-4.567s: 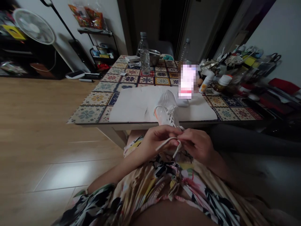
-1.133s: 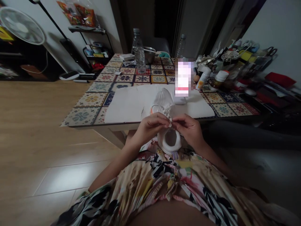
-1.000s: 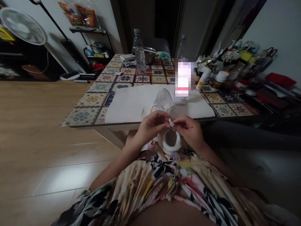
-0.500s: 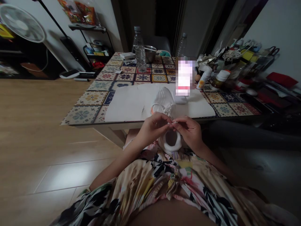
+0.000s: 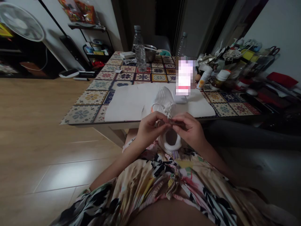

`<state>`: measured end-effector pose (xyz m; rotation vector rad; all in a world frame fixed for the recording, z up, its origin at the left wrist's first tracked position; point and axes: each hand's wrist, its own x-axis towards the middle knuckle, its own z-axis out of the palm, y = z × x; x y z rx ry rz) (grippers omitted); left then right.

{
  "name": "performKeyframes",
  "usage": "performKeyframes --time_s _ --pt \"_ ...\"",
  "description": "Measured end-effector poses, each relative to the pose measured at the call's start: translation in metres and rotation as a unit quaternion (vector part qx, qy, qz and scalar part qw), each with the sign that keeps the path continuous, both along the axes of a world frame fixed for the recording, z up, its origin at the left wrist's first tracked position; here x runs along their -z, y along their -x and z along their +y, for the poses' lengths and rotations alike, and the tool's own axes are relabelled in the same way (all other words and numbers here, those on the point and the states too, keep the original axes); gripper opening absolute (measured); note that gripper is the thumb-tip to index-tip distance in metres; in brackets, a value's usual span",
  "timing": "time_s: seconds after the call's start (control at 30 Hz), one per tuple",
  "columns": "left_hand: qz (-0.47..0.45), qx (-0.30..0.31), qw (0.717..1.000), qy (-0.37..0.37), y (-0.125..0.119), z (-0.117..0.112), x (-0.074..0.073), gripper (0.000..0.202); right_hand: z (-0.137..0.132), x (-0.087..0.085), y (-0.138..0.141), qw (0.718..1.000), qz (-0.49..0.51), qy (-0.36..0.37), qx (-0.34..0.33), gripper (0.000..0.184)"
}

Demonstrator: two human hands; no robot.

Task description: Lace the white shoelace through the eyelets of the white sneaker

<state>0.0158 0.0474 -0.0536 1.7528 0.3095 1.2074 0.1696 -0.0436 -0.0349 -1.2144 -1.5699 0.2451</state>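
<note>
A white sneaker [image 5: 163, 95] leans against the table's front edge, its toe over the white sheet and its round collar [image 5: 175, 147] close to my lap. White shoelaces [image 5: 168, 110] cross its upper. My left hand [image 5: 154, 125] is closed over the sneaker's tongue area, thumb and index finger pinching the shoelace. From the other side my right hand [image 5: 188, 125] pinches the lace too, its fingertips nearly meeting those of my left. The bit of lace between the fingers is mostly hidden.
The white sheet [image 5: 127, 100] covers the front of the patterned table [image 5: 84, 114]. A lit, blurred-out phone [image 5: 185, 77] stands on a stand [image 5: 180, 99] beyond the sneaker. Plastic bottles [image 5: 140, 53] are at the back; a spray can [image 5: 204, 77], a jar [image 5: 220, 79] and clutter fill the right.
Both hands have shifted slightly, the right one a little upward. The white lace end that showed between the fingertips is now mostly covered. The sneaker stays in place.
</note>
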Motion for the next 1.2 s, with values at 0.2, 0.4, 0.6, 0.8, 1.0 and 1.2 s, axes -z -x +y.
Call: performKeyframes --time_s 0.2,0.4,0.6,0.8,1.0,1.2 --pt "0.031 0.0 0.999 -0.014 0.003 0.002 -0.002 0.006 0.0 0.001 -0.003 0.997 -0.072 -0.024 0.029 0.005" --pt "0.051 0.024 0.994 0.096 0.004 0.001 -0.006 0.007 0.003 0.008 -0.004 0.998 -0.047 0.04 -0.023 0.006" --pt "0.049 0.065 0.974 0.21 0.002 0.001 -0.011 0.014 -0.002 0.001 -0.002 0.947 -0.287 -0.122 0.077 0.013" --pt "0.066 0.097 0.961 0.251 0.003 0.007 -0.01 0.017 -0.006 -0.003 -0.004 0.885 -0.422 -0.185 0.067 0.018" --pt "0.055 0.074 0.973 0.213 0.001 0.016 -0.004 0.016 -0.003 -0.005 -0.008 0.96 -0.243 -0.136 0.032 0.008" --pt "0.052 -0.043 0.995 0.075 -0.003 0.031 0.0 0.013 -0.001 -0.005 -0.023 0.984 -0.142 -0.037 -0.104 0.025"
